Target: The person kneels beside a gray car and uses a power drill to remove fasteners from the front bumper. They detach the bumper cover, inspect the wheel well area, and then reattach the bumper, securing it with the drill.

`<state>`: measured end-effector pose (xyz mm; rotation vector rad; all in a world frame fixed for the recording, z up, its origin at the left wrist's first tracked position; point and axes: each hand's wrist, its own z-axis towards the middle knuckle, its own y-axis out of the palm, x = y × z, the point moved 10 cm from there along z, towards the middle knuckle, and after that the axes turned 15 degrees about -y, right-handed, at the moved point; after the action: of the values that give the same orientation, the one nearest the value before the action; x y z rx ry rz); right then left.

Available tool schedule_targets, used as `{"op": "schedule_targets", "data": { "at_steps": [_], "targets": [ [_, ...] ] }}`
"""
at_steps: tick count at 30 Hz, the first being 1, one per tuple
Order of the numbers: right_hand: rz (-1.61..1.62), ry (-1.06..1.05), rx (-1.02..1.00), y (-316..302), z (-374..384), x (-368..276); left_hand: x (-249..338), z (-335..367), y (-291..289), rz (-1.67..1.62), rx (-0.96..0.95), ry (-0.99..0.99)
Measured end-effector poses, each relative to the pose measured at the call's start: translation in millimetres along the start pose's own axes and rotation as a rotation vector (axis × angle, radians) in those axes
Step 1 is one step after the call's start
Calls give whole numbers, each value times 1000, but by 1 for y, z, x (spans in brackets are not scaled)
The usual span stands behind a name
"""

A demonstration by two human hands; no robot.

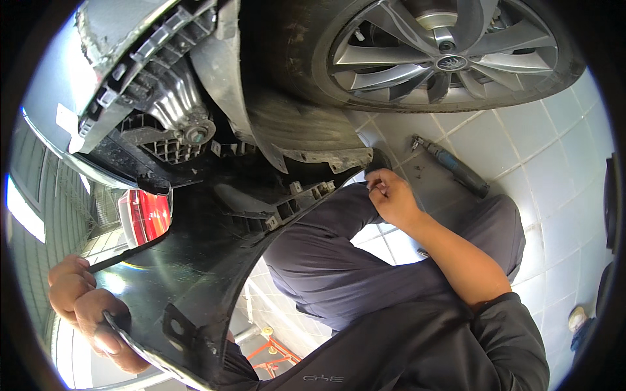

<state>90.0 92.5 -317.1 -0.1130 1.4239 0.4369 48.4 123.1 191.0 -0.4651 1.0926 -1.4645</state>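
Observation:
My left hand (98, 313) is wrapped around the outer edge of a dark plastic bumper cover (176, 267), whose inner side faces me. The cover hangs partly away from the car, with brackets and clip tabs along its inner edge. Over my bent leg, my right hand (394, 201) has its fingers curled together. It is close to the lower end of the wheel arch liner (313, 130) and the cover's corner. Whatever its fingertips might hold is too small to make out. Behind the cover, a metal crash bar end (176, 104) and a black grille (173, 150) are exposed.
The car's wheel (450, 63) stands at the upper right. On the tiled floor lies a cordless ratchet (456, 168), with several tiny fasteners (418, 173) beside it. A red car (147, 215), an orange stand (274, 358) and another person's shoe (577, 318) appear farther off.

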Motion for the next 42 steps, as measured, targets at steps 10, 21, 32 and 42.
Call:
{"op": "schedule_targets", "data": {
  "at_steps": [10, 21, 32, 42],
  "targets": [
    [67, -593, 50, 24, 92, -201, 7, 3, 2, 26, 14, -87],
    [-133, -749, -237, 11, 140, -224, 14, 6, 1, -57, -66, 57],
    [66, -481, -385, 10, 160, -208, 13, 35, 23, -130, 205, -282],
    [53, -460, -291, 18, 142, -216, 23, 68, 28, 30, 267, -99]
  ]
}}
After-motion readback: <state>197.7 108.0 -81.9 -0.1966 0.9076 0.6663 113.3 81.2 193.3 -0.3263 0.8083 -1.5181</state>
